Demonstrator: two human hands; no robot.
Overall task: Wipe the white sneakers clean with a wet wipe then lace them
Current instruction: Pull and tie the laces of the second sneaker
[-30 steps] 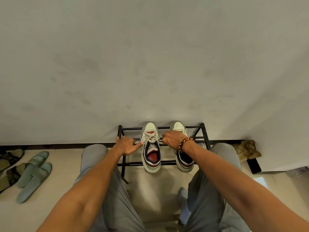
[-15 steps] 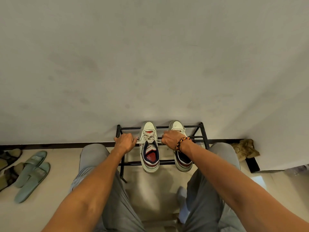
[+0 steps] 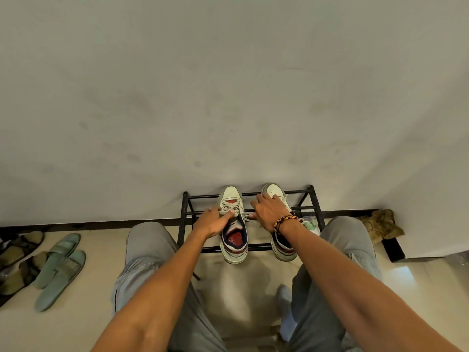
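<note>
Two white sneakers stand side by side, toes to the wall, on a black metal shoe rack (image 3: 186,214). The left sneaker (image 3: 234,246) has a red and navy lining and grey-white laces (image 3: 229,205) across its tongue. My left hand (image 3: 210,222) lies at its left side, and the fingertips pinch the lace at the top eyelets. My right hand (image 3: 269,212), with a beaded bracelet, hovers over the right sneaker (image 3: 284,250) and hides its middle. Its thumb side holds a lace end that runs across from the left sneaker.
The wall rises directly behind the rack. My knees in grey trousers flank the rack. A white and green packet (image 3: 311,224) lies by the rack's right end. Green slippers (image 3: 59,270) and dark sandals (image 3: 15,252) lie on the floor at left. A tan cloth (image 3: 380,224) sits at right.
Both hands, pulled apart to either side of the left sneaker a moment ago, have come inward. The left hand now sits at the laces, and the right has moved forward over the right sneaker.
</note>
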